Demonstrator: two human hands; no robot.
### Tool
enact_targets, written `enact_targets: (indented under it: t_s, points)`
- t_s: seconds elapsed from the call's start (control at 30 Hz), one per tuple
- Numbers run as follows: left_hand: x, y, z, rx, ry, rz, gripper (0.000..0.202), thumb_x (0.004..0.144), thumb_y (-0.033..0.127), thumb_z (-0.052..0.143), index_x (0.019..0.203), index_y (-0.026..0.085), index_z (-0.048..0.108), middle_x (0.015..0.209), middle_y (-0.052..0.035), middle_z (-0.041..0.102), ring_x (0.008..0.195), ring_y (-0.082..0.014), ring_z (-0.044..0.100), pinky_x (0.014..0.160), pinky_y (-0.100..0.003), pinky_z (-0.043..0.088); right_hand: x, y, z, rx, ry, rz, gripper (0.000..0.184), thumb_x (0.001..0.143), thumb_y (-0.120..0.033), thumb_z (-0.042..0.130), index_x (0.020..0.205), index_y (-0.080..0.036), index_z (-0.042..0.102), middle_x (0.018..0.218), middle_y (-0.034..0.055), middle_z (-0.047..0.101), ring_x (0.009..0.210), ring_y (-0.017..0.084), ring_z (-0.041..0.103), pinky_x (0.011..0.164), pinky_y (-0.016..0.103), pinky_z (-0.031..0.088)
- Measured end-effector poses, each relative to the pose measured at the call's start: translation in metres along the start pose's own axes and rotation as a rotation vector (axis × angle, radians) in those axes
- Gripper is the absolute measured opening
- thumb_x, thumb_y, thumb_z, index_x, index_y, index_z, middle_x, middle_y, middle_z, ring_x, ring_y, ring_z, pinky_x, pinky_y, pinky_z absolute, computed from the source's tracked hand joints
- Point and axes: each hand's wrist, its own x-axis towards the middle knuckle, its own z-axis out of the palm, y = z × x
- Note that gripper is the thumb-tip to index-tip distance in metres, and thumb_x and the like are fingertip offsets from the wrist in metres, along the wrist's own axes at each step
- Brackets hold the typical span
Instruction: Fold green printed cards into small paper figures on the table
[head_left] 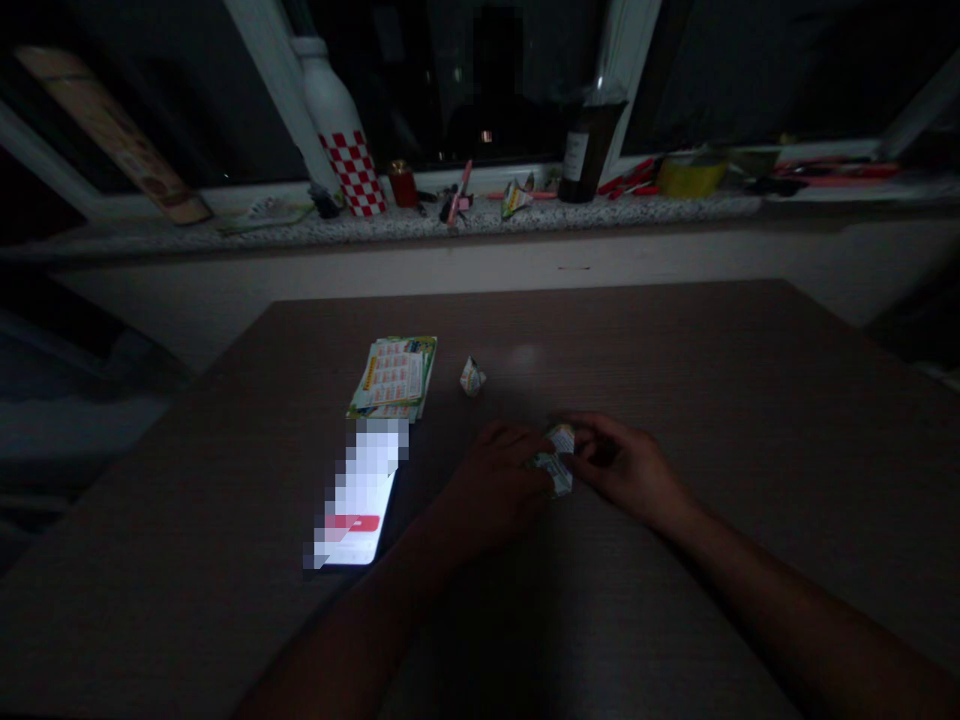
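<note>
Both my hands rest on the brown table (675,360) and pinch a small folded piece of printed paper (559,460) between them. My left hand (499,480) grips its left side with curled fingers. My right hand (622,465) holds its right side, fingers closed on it. A second small folded paper piece (472,377) lies on the table a little beyond my hands. A stack of printed paper sheets (394,378) lies further left.
A lit phone (360,500) lies left of my left hand. The windowsill (450,225) behind holds a red-checked white bottle (345,135), a dark bottle (589,145), a small red jar (403,185) and several small items. The room is dark.
</note>
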Motion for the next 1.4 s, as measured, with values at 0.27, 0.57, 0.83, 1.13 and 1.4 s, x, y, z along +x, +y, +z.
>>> enact_targets:
  t_s: [0.27, 0.57, 0.83, 1.13, 1.4]
  points:
    - [-0.001, -0.003, 0.005, -0.035, -0.109, 0.022, 0.015, 0.082, 0.023, 0.057, 0.094, 0.022, 0.066, 0.099, -0.0031, 0.066, 0.098, -0.0193, 0.057, 0.093, -0.038, 0.036, 0.004, 0.001, -0.013, -0.393, -0.094, -0.288, 0.016, 0.075, -0.019, 0.068, 0.091, -0.021, 0.069, 0.102, 0.0084, 0.064, 0.099, 0.024, 0.059, 0.085, 0.042, 0.048]
    - [0.0, 0.0, 0.0, -0.093, -0.142, 0.004, 0.015, 0.08, 0.017, 0.057, 0.092, 0.02, 0.066, 0.098, -0.0044, 0.065, 0.097, -0.0198, 0.057, 0.094, -0.038, 0.037, 0.004, 0.005, -0.016, -0.332, -0.232, -0.224, 0.018, 0.073, -0.018, 0.069, 0.09, -0.022, 0.068, 0.101, 0.0061, 0.065, 0.097, 0.022, 0.059, 0.088, 0.042, 0.045]
    - [0.003, -0.003, 0.004, -0.146, -0.141, -0.086, 0.016, 0.086, 0.019, 0.05, 0.092, 0.018, 0.065, 0.093, -0.0047, 0.066, 0.092, -0.0185, 0.058, 0.091, -0.035, 0.036, 0.003, 0.009, -0.016, -0.322, -0.256, -0.179, 0.02, 0.07, -0.021, 0.071, 0.091, -0.022, 0.069, 0.106, 0.006, 0.064, 0.102, 0.023, 0.058, 0.093, 0.043, 0.041]
    - [0.011, 0.005, 0.018, 0.008, -0.132, -0.426, 0.021, 0.087, 0.031, 0.048, 0.083, 0.017, 0.062, 0.088, -0.0056, 0.062, 0.088, -0.0209, 0.054, 0.079, -0.035, 0.038, 0.002, 0.005, -0.018, -0.334, -0.263, -0.153, 0.022, 0.071, -0.022, 0.069, 0.093, -0.023, 0.07, 0.105, 0.0058, 0.064, 0.101, 0.023, 0.058, 0.094, 0.043, 0.041]
    - [0.019, 0.013, 0.017, 0.096, -0.175, -0.454, 0.022, 0.087, 0.027, 0.043, 0.086, 0.017, 0.062, 0.091, -0.0073, 0.062, 0.09, -0.0228, 0.055, 0.079, -0.037, 0.039, 0.002, 0.001, -0.017, -0.311, -0.268, -0.133, 0.014, 0.075, -0.026, 0.068, 0.089, -0.022, 0.07, 0.101, 0.0048, 0.065, 0.098, 0.021, 0.059, 0.092, 0.039, 0.043]
